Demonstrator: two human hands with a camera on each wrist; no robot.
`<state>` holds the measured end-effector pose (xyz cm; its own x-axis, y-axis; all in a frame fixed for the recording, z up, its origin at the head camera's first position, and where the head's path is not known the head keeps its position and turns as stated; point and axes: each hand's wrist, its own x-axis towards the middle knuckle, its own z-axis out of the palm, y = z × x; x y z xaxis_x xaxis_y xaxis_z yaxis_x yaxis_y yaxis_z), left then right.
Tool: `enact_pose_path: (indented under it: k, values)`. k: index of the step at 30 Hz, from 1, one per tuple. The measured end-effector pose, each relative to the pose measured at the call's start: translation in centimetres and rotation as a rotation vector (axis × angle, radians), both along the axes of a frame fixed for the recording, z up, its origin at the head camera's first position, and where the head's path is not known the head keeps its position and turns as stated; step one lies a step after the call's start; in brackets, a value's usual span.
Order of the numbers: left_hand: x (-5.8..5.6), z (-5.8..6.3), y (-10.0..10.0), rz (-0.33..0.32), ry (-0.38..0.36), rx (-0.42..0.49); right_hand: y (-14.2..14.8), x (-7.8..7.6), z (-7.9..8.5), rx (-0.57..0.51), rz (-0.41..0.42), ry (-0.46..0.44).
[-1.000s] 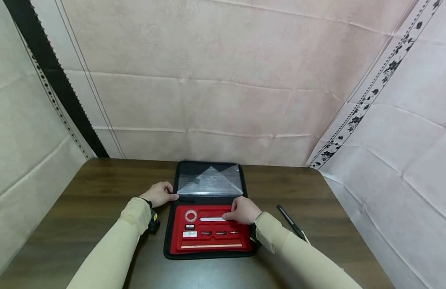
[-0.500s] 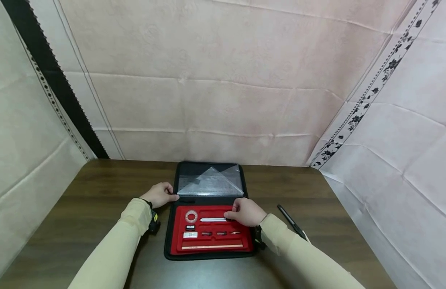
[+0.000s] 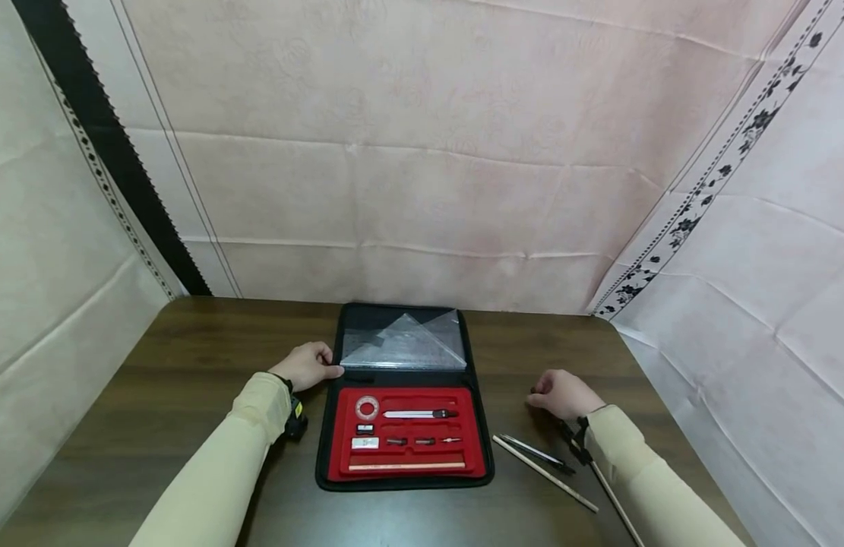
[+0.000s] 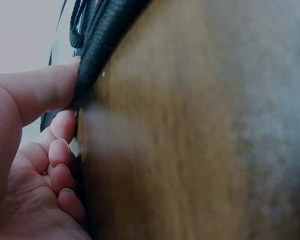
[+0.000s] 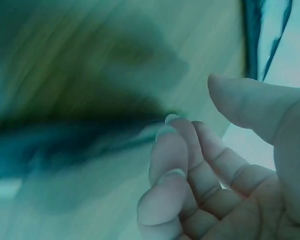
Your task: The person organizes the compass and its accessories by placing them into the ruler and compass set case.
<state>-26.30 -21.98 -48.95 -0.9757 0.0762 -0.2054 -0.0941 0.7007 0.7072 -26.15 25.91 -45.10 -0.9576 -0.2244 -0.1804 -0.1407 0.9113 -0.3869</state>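
An unfolded black zip case [image 3: 486, 448] lies on the table, a red tray [image 3: 456, 399] in its near half. In the tray sit a white ring [image 3: 367, 408], a slim white-and-black drawing tool [image 3: 419, 414], several small pieces and a thin wooden stick [image 3: 406, 466]. Clear set squares [image 3: 404, 346] lie in the far half. My left hand [image 3: 308, 367] pinches the case's left edge, thumb on top in the left wrist view. My right hand [image 3: 567, 395] hovers over a black pen-like thing [image 3: 570, 437], partly hidden by it. In the right wrist view thumb and fingers stand apart.
Between the case and my right arm lie a pale wooden stick [image 3: 545, 472] and a silver-and-black pen-like tool [image 3: 536, 453]. A thin pale rod [image 3: 616, 503] runs along my right sleeve. White patterned cloth [image 3: 422, 190] hangs behind the table and at both sides.
My right hand has left the drawing tool in the tray and moved right to the black pen-like thing. The left hand still grips the case edge. The loose stick and silver tool show now.
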Motion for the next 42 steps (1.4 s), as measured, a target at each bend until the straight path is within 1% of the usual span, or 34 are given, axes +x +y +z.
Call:
enact_pose_path:
  k: [3,7,11,17,20,24,31,34,37,42]
  values:
    - [0.0,0.1,-0.1,0.005,0.000,-0.004,1.4,0.0,-0.1,0.043,-0.009,-0.002]
    - [0.1,0.2,0.0,0.009,-0.003,-0.005,2.1,0.0,-0.5,0.074,-0.004,0.008]
    - [0.1,0.2,0.1,0.011,-0.005,-0.007,2.1,-0.1,-0.9,0.080,0.001,0.014]
    - [0.2,0.3,0.1,0.011,-0.010,-0.005,2.0,-0.1,-1.2,0.061,-0.021,0.003]
    - [0.3,0.5,0.2,0.012,-0.015,-0.007,1.8,-0.1,-1.3,0.048,-0.034,-0.008]
    - [0.4,0.6,0.3,0.012,-0.014,-0.007,1.4,-0.1,-1.2,0.054,-0.045,0.000]
    - [0.6,0.7,0.4,0.021,-0.015,-0.001,0.7,-0.3,-1.3,0.093,-0.025,0.017]
    - [0.8,0.9,0.5,0.022,-0.005,-0.006,0.6,-0.3,-1.5,0.073,-0.005,0.032]
    - [0.9,1.1,0.5,0.022,0.004,-0.018,0.5,-0.4,-1.8,0.030,0.019,0.047]
    - [0.8,1.1,0.5,0.036,0.006,-0.043,0.1,-0.7,-2.1,-0.015,0.074,0.053]
